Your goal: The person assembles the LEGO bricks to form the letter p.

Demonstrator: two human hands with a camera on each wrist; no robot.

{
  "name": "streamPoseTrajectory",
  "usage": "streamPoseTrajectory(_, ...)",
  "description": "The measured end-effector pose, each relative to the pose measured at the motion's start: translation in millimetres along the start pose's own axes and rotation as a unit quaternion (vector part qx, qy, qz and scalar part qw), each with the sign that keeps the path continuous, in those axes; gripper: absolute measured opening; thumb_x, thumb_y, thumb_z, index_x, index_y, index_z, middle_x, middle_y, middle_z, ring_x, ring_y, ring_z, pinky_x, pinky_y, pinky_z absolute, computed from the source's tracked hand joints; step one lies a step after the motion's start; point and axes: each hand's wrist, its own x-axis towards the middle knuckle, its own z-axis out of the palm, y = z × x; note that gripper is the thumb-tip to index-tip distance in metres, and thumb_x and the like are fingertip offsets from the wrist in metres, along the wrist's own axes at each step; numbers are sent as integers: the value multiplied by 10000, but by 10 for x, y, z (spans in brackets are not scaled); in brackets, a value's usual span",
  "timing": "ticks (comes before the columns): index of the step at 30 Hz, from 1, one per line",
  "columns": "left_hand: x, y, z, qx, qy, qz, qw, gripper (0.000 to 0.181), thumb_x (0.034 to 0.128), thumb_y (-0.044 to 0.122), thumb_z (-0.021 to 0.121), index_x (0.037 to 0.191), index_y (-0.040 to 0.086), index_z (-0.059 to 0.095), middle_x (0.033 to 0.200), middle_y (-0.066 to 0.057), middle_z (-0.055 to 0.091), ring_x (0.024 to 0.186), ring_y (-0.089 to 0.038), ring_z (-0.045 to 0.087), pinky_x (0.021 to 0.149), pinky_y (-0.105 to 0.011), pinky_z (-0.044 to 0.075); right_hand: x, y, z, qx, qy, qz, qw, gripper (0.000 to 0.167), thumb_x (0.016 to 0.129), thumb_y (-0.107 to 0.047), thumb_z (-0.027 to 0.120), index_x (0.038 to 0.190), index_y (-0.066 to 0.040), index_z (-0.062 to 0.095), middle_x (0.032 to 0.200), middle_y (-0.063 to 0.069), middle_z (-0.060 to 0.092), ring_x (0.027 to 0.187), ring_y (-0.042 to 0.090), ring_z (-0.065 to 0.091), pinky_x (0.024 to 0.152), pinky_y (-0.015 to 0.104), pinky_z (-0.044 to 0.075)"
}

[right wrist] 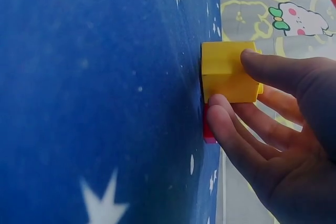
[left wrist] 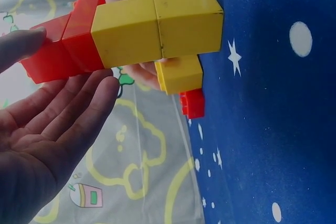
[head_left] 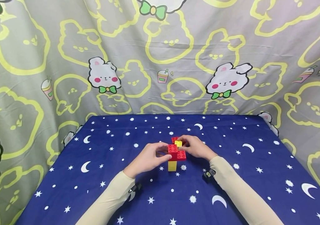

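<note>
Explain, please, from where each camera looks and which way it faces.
Head: on the head, facing forward and down at the table; left hand, right hand and both sleeves show.
Left wrist: worn there, facing the block tower; the left hand and part of the right show.
Right wrist: worn there, facing the gripped yellow block; only the right hand shows.
Shared: both wrist views show that block and the backdrop.

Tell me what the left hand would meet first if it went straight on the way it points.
The top red brick, which the left hand holds. Past that, the yellow brick in the right hand looks next, though depth is unclear.
</note>
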Motion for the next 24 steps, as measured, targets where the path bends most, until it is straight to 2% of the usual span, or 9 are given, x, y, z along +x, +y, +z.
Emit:
streamPoseTrajectory(5, -5, -3, 1, -67, 33, 49, 10000, 401, 946, 289, 752, 1270, 65, 675, 1151, -59, 742, 1031, -166, 706, 900, -338, 596, -33, 13, -34, 70, 40, 16, 10000, 355, 951, -223, 748, 1275, -100, 669, 1221, 72, 691, 980, 193, 692, 882, 409, 594)
streamPoseTrajectory(14, 1, -4, 12, -116, 47, 8, 9999, 390, 945, 291, 754, 1254, 63, 682, 1134, -54, 745, 1022, -161, 706, 899, -341, 596, -118, 25, -127, 312, 82, 131, 9994, 380, 965, -222, 731, 1318, -108, 644, 1261, 89, 678, 990, 213, 709, 764, 347, 609)
streamPoseTrajectory(21, 3, 14, 20, -102, 64, -58, 9999, 400, 944, 291, 756, 1267, 68, 678, 1146, -52, 742, 1022, -155, 704, 894, -332, 597, -198, -1, -221, 58, 318, -66, 9995, 365, 979, -256, 711, 1307, -108, 648, 1278, 98, 678, 1006, 233, 714, 845, 415, 603)
streamPoseTrajectory(24, -1, 20, 22, -99, 80, -67, 9999, 402, 942, 294, 759, 1267, 70, 679, 1144, -51, 742, 1018, -153, 704, 889, -325, 598, -239, -34, -256, 10, 398, -36, 9992, 384, 977, -278, 715, 1319, -118, 644, 1281, 88, 678, 1010, 232, 708, 867, 429, 600)
